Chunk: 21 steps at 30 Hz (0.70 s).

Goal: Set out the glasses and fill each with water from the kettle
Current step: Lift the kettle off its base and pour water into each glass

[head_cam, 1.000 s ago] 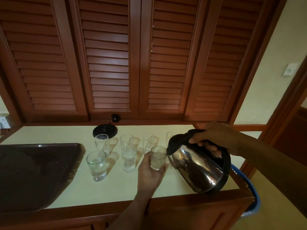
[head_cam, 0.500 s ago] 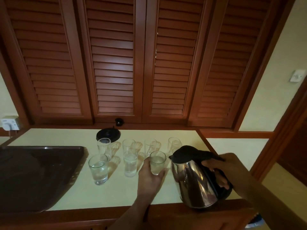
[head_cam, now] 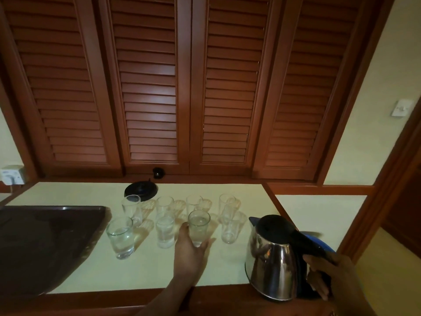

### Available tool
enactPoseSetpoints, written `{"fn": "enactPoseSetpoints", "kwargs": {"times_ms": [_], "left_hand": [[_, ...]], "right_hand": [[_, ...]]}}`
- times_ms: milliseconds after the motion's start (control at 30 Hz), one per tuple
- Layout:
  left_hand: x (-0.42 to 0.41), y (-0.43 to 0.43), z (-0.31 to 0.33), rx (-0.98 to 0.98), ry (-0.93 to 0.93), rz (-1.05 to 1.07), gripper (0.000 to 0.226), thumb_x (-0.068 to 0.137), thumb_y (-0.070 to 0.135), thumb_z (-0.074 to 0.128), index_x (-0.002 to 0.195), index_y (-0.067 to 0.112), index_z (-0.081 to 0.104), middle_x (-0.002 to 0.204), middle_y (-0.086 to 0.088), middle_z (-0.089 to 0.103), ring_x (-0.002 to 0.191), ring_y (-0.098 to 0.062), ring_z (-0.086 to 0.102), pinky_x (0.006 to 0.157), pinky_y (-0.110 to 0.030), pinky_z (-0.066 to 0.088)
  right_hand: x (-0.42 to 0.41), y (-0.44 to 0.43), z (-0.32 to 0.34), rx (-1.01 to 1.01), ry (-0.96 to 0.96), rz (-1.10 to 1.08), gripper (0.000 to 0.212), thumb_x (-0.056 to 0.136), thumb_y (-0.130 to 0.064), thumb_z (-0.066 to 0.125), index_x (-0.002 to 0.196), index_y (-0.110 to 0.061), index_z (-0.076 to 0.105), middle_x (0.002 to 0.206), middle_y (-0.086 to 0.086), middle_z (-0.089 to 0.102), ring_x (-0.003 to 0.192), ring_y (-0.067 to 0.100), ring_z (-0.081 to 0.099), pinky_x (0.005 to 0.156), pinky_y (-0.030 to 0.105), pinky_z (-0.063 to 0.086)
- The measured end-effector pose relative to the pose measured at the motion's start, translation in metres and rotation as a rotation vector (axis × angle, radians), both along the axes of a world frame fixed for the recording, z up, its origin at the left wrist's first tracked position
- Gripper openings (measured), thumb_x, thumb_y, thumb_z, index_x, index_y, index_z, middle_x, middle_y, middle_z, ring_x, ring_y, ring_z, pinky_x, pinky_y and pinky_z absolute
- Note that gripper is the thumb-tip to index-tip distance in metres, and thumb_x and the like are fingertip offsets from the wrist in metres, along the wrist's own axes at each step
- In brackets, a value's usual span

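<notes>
Several clear glasses stand in two rows on the pale counter. My left hand wraps the base of a front-row glass that holds water. Left of it, two front glasses hold water too. A further front glass stands to the right, its fill unclear. My right hand grips the black handle of the steel kettle, which is upright at the counter's front right edge. The back-row glasses look empty.
A dark tray covers the counter's left side. The kettle's black base sits behind the glasses near the louvred wooden doors. A blue basket rim shows behind the kettle. A wall socket is at far left.
The kettle went from tilted over the held glass to upright, and has moved down and right to the counter's front edge. My left hand stays on the same glass.
</notes>
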State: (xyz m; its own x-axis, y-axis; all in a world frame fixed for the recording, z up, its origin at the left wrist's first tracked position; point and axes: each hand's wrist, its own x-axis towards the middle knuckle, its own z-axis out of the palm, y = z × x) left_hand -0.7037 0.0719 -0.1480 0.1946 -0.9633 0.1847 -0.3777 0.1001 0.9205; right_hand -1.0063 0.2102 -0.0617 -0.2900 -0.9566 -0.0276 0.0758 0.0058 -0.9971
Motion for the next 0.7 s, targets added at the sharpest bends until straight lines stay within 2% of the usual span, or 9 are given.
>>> {"fn": "enactPoseSetpoints", "kwargs": {"times_ms": [67,167,233,433,500,533,567,633,700], "left_hand": [[-0.005,0.01,0.0,0.014,-0.039,0.026,0.06,0.083,0.035,0.083,0.125,0.038,0.041,0.112,0.015,0.068,0.1,-0.01,0.069,0.082,-0.028,0.057],[-0.01,0.025,-0.003,0.026,-0.075,0.09,0.062,0.088,0.03,0.077,0.137,0.016,0.041,0.118,0.001,0.061,0.108,-0.02,0.063,0.088,-0.031,0.051],[-0.012,0.03,-0.005,0.022,-0.134,0.167,0.055,0.087,0.025,0.079,0.128,0.009,0.046,0.117,-0.005,0.054,0.109,-0.025,0.059,0.093,-0.037,0.052],[-0.03,0.043,-0.011,-0.012,-0.099,0.111,0.027,0.089,0.013,0.076,0.1,0.024,0.055,0.092,0.002,0.06,0.089,-0.018,0.062,0.078,-0.029,0.046],[-0.044,0.044,-0.012,0.007,-0.114,0.025,0.027,0.089,0.019,0.076,0.11,0.023,0.059,0.1,0.005,0.064,0.096,-0.014,0.064,0.088,-0.03,0.05],[-0.053,0.045,-0.01,0.027,-0.141,-0.014,0.032,0.09,0.024,0.076,0.118,0.021,0.06,0.108,0.007,0.065,0.102,-0.012,0.062,0.094,-0.028,0.049],[-0.062,0.046,-0.009,0.03,-0.161,-0.048,0.041,0.09,0.029,0.076,0.126,0.019,0.058,0.116,0.006,0.063,0.107,-0.011,0.06,0.098,-0.025,0.046],[-0.08,0.046,-0.006,0.025,-0.195,-0.095,0.052,0.091,0.036,0.074,0.135,0.018,0.053,0.122,0.006,0.057,0.111,-0.011,0.056,0.098,-0.021,0.042],[-0.093,0.045,-0.004,0.031,-0.217,-0.107,0.054,0.091,0.043,0.07,0.135,0.019,0.05,0.123,0.008,0.051,0.111,-0.011,0.054,0.098,-0.022,0.043]], "right_hand": [[-0.014,0.001,-0.007,-0.016,-0.036,-0.011,0.033,0.09,-0.003,0.069,0.059,0.001,0.058,0.035,0.011,0.043,0.024,0.018,0.04,0.032,0.027,0.039],[-0.034,-0.002,-0.017,-0.037,-0.062,-0.001,0.032,0.095,0.002,0.064,0.064,0.002,0.055,0.036,0.01,0.044,0.024,0.017,0.042,0.034,0.026,0.042],[-0.045,-0.008,-0.021,-0.033,-0.078,0.016,0.032,0.094,0.001,0.064,0.063,0.002,0.054,0.036,0.01,0.045,0.024,0.016,0.043,0.033,0.025,0.044],[-0.067,-0.029,-0.035,-0.041,-0.113,0.142,0.06,0.107,0.013,0.055,0.05,-0.006,0.061,0.034,0.012,0.047,0.023,0.017,0.044,0.038,0.022,0.046],[-0.07,-0.036,-0.037,-0.067,-0.121,0.202,0.053,0.102,-0.004,0.075,0.051,-0.001,0.063,0.034,0.011,0.049,0.023,0.016,0.046,0.038,0.022,0.047],[-0.068,-0.038,-0.035,-0.079,-0.113,0.238,0.053,0.089,-0.023,0.091,0.055,0.005,0.062,0.035,0.01,0.05,0.024,0.016,0.047,0.039,0.023,0.047],[-0.068,-0.04,-0.034,-0.088,-0.108,0.273,0.067,0.072,-0.043,0.102,0.058,0.008,0.06,0.036,0.01,0.051,0.025,0.017,0.047,0.04,0.024,0.048],[-0.069,-0.04,-0.033,-0.094,-0.118,0.297,0.082,0.054,-0.061,0.106,0.061,0.006,0.06,0.037,0.009,0.051,0.026,0.016,0.047,0.042,0.025,0.05],[-0.069,-0.04,-0.032,-0.107,-0.106,0.316,0.08,0.052,-0.064,0.107,0.059,0.001,0.06,0.037,0.008,0.05,0.026,0.015,0.046,0.043,0.024,0.05]]}}
